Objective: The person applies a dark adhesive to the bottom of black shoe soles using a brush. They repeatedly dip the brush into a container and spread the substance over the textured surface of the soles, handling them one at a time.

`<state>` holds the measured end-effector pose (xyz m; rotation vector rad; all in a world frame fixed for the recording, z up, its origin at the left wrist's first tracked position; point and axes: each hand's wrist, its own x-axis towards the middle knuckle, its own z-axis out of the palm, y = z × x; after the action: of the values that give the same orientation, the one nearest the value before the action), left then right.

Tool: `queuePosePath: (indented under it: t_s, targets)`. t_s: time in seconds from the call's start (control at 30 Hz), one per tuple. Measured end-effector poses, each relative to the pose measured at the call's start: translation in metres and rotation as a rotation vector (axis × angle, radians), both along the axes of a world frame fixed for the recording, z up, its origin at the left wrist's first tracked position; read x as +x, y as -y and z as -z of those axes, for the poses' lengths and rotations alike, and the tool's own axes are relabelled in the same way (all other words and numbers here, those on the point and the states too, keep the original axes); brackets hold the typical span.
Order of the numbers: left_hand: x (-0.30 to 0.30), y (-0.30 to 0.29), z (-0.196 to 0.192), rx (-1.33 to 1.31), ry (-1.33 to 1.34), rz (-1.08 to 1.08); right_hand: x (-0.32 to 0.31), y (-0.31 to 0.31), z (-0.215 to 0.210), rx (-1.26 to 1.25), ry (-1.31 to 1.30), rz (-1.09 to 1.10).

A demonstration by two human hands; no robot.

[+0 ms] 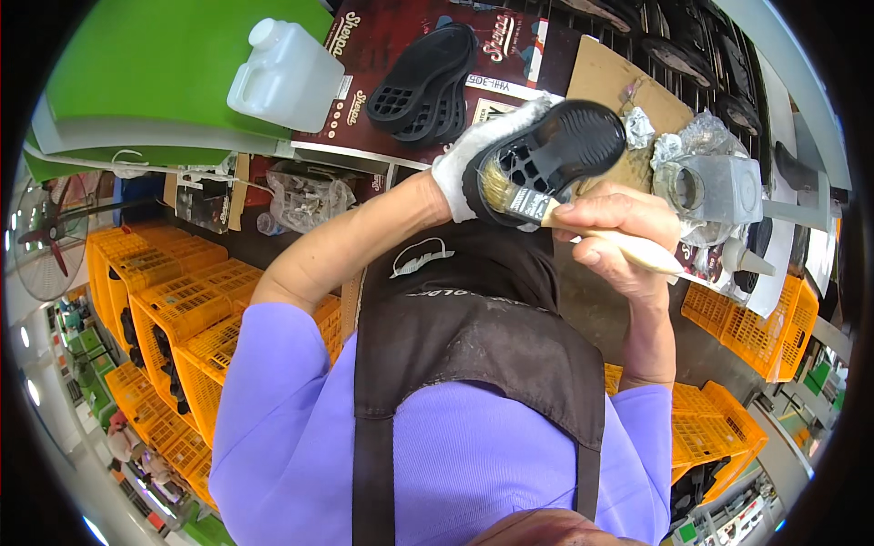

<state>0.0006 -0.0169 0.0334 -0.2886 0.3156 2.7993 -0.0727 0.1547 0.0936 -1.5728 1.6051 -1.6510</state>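
Note:
My left hand, in a white glove, is closed around a black shoe sole. The sole's hollow, grid-patterned inner face is turned up and looks wet and shiny. My bare right hand grips the pale wooden handle of a paintbrush. The brush's yellowish bristles touch the grid at the sole's near left end. Beyond my left hand, a few more black soles lie overlapped on a dark red cardboard box.
A white plastic jug stands at the far left. To the right are a brown cardboard sheet, a clear plastic container among crumpled wrap, and a rack of black soles. Orange crates are stacked left and right; a fan stands far left.

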Motion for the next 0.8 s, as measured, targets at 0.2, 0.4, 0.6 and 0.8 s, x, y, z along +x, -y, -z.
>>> queuePosePath:
  t_s: [0.2,0.4,0.6,0.8]
  targets:
    - [0.004,0.010,0.003,0.060,0.123,0.234,-0.019,0.007,0.005,0.002,0.018,-0.169]
    - [0.003,0.011,0.000,-0.155,0.184,0.342,-0.037,0.014,0.000,0.108,0.030,-0.341]
    - [-0.001,0.014,0.020,-0.344,-0.086,0.412,-0.054,0.017,0.000,0.233,0.131,-0.488]
    - [-0.004,0.020,0.038,-0.525,-0.425,0.522,-0.070,0.025,-0.004,0.361,0.143,-0.655]
